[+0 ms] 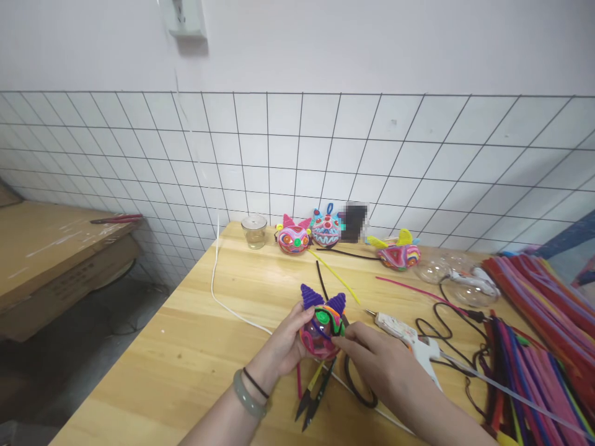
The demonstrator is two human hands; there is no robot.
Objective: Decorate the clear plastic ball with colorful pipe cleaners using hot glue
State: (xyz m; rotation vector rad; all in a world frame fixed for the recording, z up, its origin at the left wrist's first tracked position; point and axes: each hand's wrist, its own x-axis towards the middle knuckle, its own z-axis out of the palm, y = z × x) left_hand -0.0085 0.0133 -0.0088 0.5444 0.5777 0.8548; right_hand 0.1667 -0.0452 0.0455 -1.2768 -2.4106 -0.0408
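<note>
My left hand (289,339) is wrapped round a clear ball (318,342) trimmed with coloured pipe cleaners. Two purple pointed ears (312,298) stand on its top, and a green coil sits on its front. From the right, the closed fingers of my right hand (379,356) touch the ball's front at the end of a dark purple pipe cleaner (323,333). Their exact grip on it is partly hidden. Just below the ball lie black-bladed thread snips (312,401), and a pink pipe cleaner (299,381) is beside them.
A white glue gun (404,334) with a black cord lies right of my hands. Pipe cleaner bundles (534,378) and clear balls (471,291) are farther right. Decorated balls (294,238) and a glass cup (255,232) stand near the wall. A white cable (227,308) crosses the left side.
</note>
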